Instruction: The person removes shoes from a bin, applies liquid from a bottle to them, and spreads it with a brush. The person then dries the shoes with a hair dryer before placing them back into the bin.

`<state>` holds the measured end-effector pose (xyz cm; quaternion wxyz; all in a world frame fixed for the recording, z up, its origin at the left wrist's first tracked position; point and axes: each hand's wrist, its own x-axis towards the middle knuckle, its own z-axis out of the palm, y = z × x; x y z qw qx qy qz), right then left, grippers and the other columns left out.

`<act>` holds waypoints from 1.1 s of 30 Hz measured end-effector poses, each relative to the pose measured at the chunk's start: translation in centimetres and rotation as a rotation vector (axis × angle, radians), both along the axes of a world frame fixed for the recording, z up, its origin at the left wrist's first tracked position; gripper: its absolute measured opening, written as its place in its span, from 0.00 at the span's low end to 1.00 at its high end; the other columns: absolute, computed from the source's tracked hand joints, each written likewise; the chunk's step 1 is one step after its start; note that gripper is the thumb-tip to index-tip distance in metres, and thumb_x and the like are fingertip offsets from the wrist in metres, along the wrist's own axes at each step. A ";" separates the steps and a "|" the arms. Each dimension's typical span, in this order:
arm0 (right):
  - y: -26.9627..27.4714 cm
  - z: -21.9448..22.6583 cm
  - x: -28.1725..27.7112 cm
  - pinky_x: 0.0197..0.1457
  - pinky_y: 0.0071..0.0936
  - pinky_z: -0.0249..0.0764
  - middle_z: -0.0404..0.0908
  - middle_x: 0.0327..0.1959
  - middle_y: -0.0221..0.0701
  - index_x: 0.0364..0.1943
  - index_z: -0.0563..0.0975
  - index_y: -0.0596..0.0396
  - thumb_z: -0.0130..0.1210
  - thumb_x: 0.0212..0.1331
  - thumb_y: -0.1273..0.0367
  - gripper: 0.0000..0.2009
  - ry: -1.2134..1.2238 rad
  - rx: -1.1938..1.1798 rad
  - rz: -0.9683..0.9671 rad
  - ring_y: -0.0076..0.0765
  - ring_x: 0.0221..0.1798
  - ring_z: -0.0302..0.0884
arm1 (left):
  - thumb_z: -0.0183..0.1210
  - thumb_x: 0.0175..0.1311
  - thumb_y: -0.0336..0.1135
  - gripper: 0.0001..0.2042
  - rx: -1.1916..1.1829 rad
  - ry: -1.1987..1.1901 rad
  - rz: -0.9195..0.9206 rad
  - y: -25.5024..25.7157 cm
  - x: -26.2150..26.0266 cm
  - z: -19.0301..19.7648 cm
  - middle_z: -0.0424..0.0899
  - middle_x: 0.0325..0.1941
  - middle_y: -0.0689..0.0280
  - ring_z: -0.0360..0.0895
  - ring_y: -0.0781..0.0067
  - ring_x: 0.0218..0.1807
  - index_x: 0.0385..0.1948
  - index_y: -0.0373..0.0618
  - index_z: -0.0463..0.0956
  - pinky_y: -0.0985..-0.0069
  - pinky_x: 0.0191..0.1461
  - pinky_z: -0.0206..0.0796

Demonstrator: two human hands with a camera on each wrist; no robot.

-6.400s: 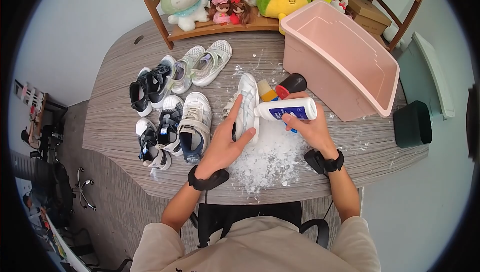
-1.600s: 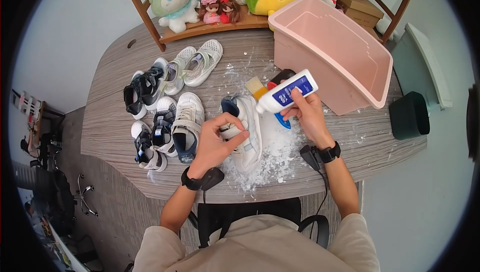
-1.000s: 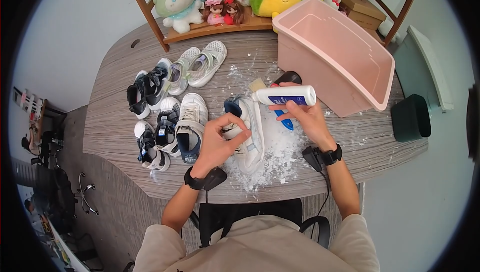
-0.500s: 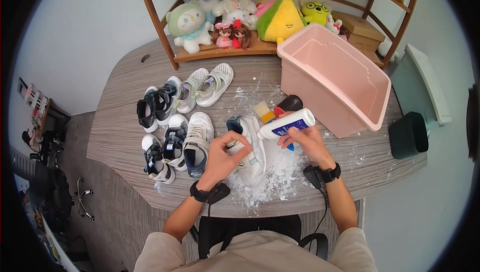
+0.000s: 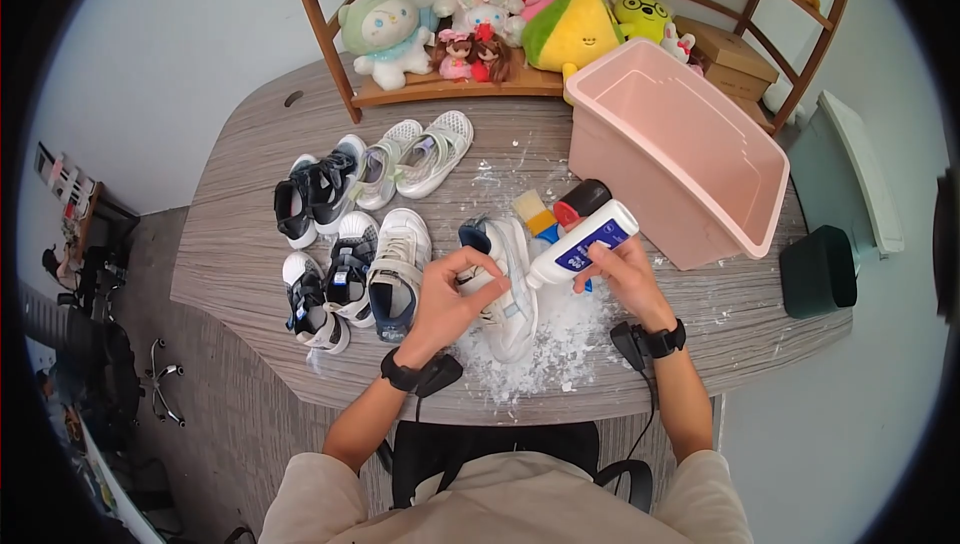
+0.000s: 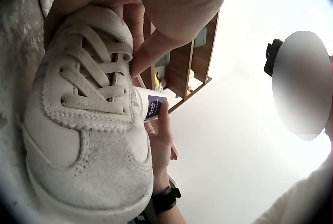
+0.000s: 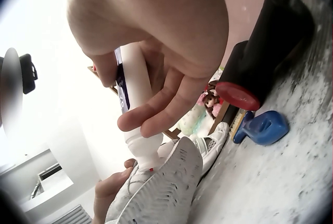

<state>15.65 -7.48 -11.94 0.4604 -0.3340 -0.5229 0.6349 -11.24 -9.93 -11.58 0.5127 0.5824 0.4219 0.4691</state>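
A white lace-up sneaker [image 5: 513, 334] lies tilted on the table, its toe toward the person and its sole toward the right. My left hand [image 5: 455, 294] holds it by the upper, with thumb and fingers bent around the laced part in the left wrist view. In my right hand [image 5: 632, 279] is a white squeeze bottle [image 5: 592, 242] with a dark blue label, fingers curled round its body. The bottle slants down, and its nozzle [image 7: 147, 160] is right at the shoe's side, where sole meets upper. The far side of the shoe is hidden.
White flakes and powder [image 5: 550, 359] litter the tabletop. Beyond the bottle are a black cylinder with a red end [image 5: 582, 202] and a blue-handled brush [image 5: 533, 210]. Several shoes [image 5: 397, 254] stand left; a pink bin [image 5: 640, 184] and dark green container [image 5: 818, 274] stand right. Plush toys fill the shelf.
Since the oldest frame the sneaker has been turned end for end, and my left hand went from extended to curled fingers. Lately the bottle's tip has moved from near the heel toward the toe.
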 end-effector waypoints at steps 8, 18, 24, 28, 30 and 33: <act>-0.4 2.0 -1.4 0.39 0.28 0.85 0.78 0.60 0.46 0.64 0.69 0.64 0.59 0.67 0.64 0.25 0.059 0.030 -0.151 0.43 0.48 0.86 | 0.69 0.56 0.20 0.07 0.022 -0.023 -0.066 0.2 0.0 -0.4 0.82 0.35 0.70 0.76 0.85 0.39 0.30 0.40 0.79 0.84 0.43 0.65; -0.4 1.8 -1.2 0.38 0.29 0.83 0.81 0.55 0.46 0.62 0.71 0.64 0.59 0.66 0.67 0.23 0.051 0.050 -0.097 0.40 0.42 0.87 | 0.68 0.55 0.22 0.06 0.002 -0.030 -0.044 0.2 -0.1 -0.3 0.83 0.33 0.71 0.75 0.85 0.37 0.30 0.40 0.80 0.84 0.43 0.65; -0.8 1.7 -1.2 0.33 0.25 0.78 0.84 0.41 0.39 0.58 0.74 0.62 0.60 0.64 0.68 0.20 0.039 -0.003 -0.101 0.30 0.30 0.84 | 0.68 0.56 0.21 0.06 -0.031 -0.075 -0.007 0.4 0.0 -0.8 0.83 0.34 0.70 0.76 0.85 0.37 0.30 0.40 0.80 0.84 0.44 0.66; -0.5 1.8 -0.8 0.33 0.25 0.76 0.84 0.40 0.39 0.56 0.75 0.62 0.60 0.63 0.68 0.19 0.007 0.072 -0.076 0.28 0.29 0.82 | 0.67 0.56 0.20 0.06 -0.045 -0.105 -0.003 0.4 0.0 -0.6 0.83 0.35 0.70 0.76 0.85 0.39 0.30 0.39 0.79 0.84 0.46 0.67; -0.6 1.9 -0.8 0.31 0.25 0.75 0.84 0.39 0.39 0.55 0.75 0.63 0.61 0.63 0.69 0.19 0.003 0.043 -0.078 0.26 0.27 0.81 | 0.67 0.56 0.20 0.06 -0.098 -0.118 -0.016 0.6 0.0 -0.7 0.83 0.35 0.69 0.76 0.84 0.40 0.30 0.39 0.79 0.83 0.46 0.67; -0.4 1.1 -0.1 0.30 0.24 0.75 0.84 0.40 0.38 0.54 0.76 0.63 0.61 0.62 0.69 0.18 0.048 -0.004 -0.012 0.26 0.28 0.81 | 0.67 0.56 0.19 0.06 -0.061 -0.105 -0.037 0.3 -0.1 -0.9 0.83 0.36 0.69 0.77 0.84 0.41 0.30 0.39 0.79 0.83 0.48 0.67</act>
